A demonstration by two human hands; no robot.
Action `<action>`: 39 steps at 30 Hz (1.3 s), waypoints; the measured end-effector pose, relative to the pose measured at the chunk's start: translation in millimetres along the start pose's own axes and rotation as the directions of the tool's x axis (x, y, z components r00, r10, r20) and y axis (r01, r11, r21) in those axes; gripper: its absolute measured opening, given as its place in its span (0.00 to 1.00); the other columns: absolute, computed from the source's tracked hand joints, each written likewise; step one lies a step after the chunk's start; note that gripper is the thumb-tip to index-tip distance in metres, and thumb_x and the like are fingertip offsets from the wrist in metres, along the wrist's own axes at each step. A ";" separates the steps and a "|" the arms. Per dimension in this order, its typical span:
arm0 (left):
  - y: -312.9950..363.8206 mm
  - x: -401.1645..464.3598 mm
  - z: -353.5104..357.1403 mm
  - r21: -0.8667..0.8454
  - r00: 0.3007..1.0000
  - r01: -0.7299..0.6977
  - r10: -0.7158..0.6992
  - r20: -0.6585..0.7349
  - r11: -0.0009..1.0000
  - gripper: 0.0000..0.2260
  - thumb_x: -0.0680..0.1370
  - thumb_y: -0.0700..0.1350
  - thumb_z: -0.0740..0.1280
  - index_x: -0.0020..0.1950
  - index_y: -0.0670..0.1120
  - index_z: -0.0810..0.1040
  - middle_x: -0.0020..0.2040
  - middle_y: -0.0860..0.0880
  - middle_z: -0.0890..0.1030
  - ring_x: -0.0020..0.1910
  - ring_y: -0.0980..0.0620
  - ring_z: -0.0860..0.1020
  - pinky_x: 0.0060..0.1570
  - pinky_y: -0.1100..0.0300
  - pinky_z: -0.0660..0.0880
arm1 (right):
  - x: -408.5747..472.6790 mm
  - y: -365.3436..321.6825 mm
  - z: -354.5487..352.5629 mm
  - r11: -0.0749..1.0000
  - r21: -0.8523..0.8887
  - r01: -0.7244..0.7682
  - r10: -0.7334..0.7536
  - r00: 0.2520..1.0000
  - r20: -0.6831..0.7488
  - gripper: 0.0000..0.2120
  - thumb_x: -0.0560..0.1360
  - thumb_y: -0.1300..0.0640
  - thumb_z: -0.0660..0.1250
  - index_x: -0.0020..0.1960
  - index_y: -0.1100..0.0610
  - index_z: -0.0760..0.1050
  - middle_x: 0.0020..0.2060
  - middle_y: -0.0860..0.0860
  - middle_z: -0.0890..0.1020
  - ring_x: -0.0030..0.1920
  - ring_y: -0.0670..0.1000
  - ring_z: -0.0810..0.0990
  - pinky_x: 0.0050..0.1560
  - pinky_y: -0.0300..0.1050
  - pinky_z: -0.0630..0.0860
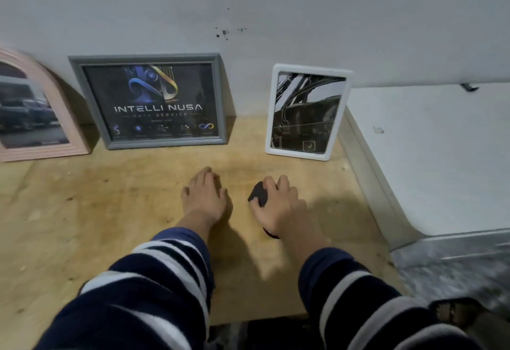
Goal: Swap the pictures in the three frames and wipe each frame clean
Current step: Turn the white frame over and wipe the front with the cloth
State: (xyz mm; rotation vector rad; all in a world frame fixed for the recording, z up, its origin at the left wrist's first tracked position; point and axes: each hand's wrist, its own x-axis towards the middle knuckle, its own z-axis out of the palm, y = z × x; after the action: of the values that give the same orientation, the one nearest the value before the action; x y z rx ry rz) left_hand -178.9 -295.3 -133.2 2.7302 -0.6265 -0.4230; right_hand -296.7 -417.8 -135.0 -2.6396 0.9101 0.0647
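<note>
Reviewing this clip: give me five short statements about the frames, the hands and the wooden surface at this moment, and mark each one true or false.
1. Three frames lean against the wall. True: a pink arched frame, a grey frame and a white frame.
2. The grey frame lies flat on the wooden table. False: it stands tilted back against the wall.
3. The right hand holds a dark cloth. True: its fingers curl round it.
4. The left hand grips the white frame. False: it rests on the table, clear of all the frames.
5. The white frame stands left of the grey frame. False: it stands to the right.
</note>
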 end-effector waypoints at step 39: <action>-458.7 -42.3 -160.1 0.082 0.948 0.295 -0.280 -0.149 0.952 0.25 0.83 0.52 0.45 0.80 0.49 0.48 0.80 0.53 0.43 0.78 0.53 0.40 0.75 0.44 0.41 | 29.8 -504.5 120.5 0.885 0.464 0.049 -0.215 0.926 0.311 0.05 0.79 0.52 0.59 0.45 0.49 0.71 0.45 0.50 0.77 0.39 0.51 0.73 0.40 0.45 0.71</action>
State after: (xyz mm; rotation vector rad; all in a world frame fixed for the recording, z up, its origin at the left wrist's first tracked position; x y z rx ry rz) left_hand 10.5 153.9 -142.4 2.9296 -0.2183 -0.2720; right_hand 40.6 -24.5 -97.2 -2.1521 0.5364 0.2566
